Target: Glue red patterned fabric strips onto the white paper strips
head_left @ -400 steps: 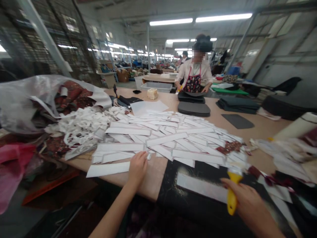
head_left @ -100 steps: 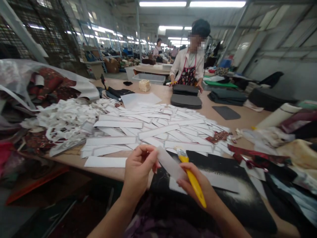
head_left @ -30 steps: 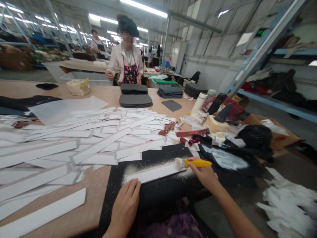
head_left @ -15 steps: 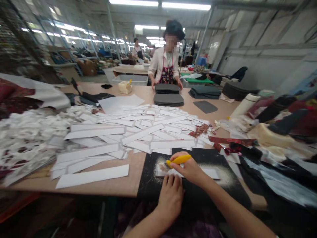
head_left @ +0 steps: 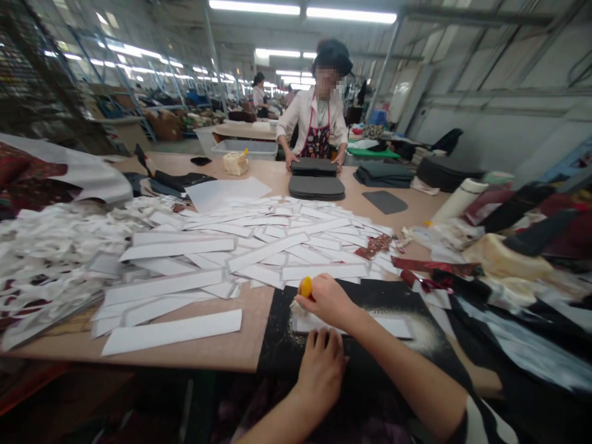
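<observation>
A white strip (head_left: 391, 327) lies on a black sheet (head_left: 277, 333) at the table's front edge. My right hand (head_left: 330, 302) is wrapped round a yellow-handled tool (head_left: 306, 287), above the strip's left end; the tool's tip is hard to make out. My left hand (head_left: 321, 364) rests at the strip's near edge with its fingers flat on it and slightly apart. Pale dust is scattered on the black sheet around the strip. Beyond it spreads a large heap of white strips (head_left: 268, 250), and one longer strip (head_left: 173, 332) lies separately to the left.
Across the table a person (head_left: 319, 117) has both hands at dark stacked pieces (head_left: 317, 187). White scraps (head_left: 50, 253) pile up at the left. A white bottle (head_left: 460, 200) and mixed fabric scraps (head_left: 513, 256) are at the right. A cream block (head_left: 235, 163) sits at the back.
My right hand has moved slightly left and up, and the yellow handle has turned from lying sideways to pointing toward the camera. The person opposite has shifted slightly. My left hand has hardly moved.
</observation>
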{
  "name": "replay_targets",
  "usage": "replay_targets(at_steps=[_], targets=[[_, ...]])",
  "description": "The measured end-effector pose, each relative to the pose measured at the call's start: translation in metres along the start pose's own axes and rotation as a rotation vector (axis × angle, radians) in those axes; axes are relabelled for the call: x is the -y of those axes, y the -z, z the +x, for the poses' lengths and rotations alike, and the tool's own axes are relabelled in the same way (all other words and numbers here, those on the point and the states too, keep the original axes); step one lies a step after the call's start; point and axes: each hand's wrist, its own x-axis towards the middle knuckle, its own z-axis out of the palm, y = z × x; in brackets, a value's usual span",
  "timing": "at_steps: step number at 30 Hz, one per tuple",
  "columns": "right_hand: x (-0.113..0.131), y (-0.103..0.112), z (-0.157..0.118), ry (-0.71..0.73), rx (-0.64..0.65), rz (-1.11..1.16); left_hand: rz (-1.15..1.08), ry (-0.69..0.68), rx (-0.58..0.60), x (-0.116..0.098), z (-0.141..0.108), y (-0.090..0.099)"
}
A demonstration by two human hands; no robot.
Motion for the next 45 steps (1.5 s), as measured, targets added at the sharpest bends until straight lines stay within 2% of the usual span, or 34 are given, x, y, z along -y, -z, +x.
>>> replay_targets(at_steps=[3, 6, 9, 12, 15, 19, 23, 27, 31, 35, 37, 39, 42, 43, 45], targets=[[-0.025, 0.003, -0.021, -0.06, 0.064, 0.088, 0.034, -0.029, -0.023, 0.001, 0.001, 0.001], [-0.079, 0.014, -0.067, -0.317, 0.069, 0.044, 0.066, -0.049, -0.058, 0.002, 0.0, 0.003], [-0.135, 0.035, -0.127, -0.601, 0.065, -0.171, 0.079, -0.071, -0.083, 0.003, 0.002, 0.01], [-0.161, 0.056, -0.178, -0.775, -0.019, -0.369, 0.064, -0.049, -0.063, 0.003, 0.012, 0.018], [-0.156, 0.064, -0.203, -0.848, -0.192, -0.282, 0.004, -0.054, -0.006, -0.006, 0.038, 0.02], [-0.136, 0.057, -0.209, -0.822, -0.382, -0.112, -0.094, -0.213, 0.074, -0.039, 0.087, 0.003], [-0.128, 0.047, -0.213, -0.832, -0.461, -0.036, -0.113, -0.287, 0.203, -0.077, 0.128, -0.018], [-0.129, 0.043, -0.217, -0.825, -0.506, 0.034, -0.071, -0.29, 0.292, -0.093, 0.147, -0.027], [-0.129, 0.039, -0.217, -0.837, -0.576, 0.072, -0.07, -0.32, 0.297, -0.09, 0.147, -0.029], [-0.125, 0.029, -0.212, -0.788, -0.662, 0.17, -0.145, -0.206, 0.244, -0.081, 0.139, -0.03], [-0.122, 0.017, -0.207, -0.724, -0.651, 0.239, -0.225, -0.15, 0.219, -0.077, 0.134, -0.03], [-0.122, 0.002, -0.202, -0.667, -0.595, 0.271, -0.313, -0.129, 0.196, -0.074, 0.13, -0.029], [-0.123, -0.019, -0.195, -0.672, -0.44, 0.154, -0.501, -0.053, 0.146, -0.061, 0.125, -0.028], [-0.124, -0.024, -0.194, -0.686, -0.379, 0.094, -0.598, 0.03, 0.114, -0.053, 0.123, -0.028], [-0.124, -0.027, -0.191, -0.704, -0.271, -0.02, -0.824, 0.288, 0.019, -0.035, 0.122, -0.027]])
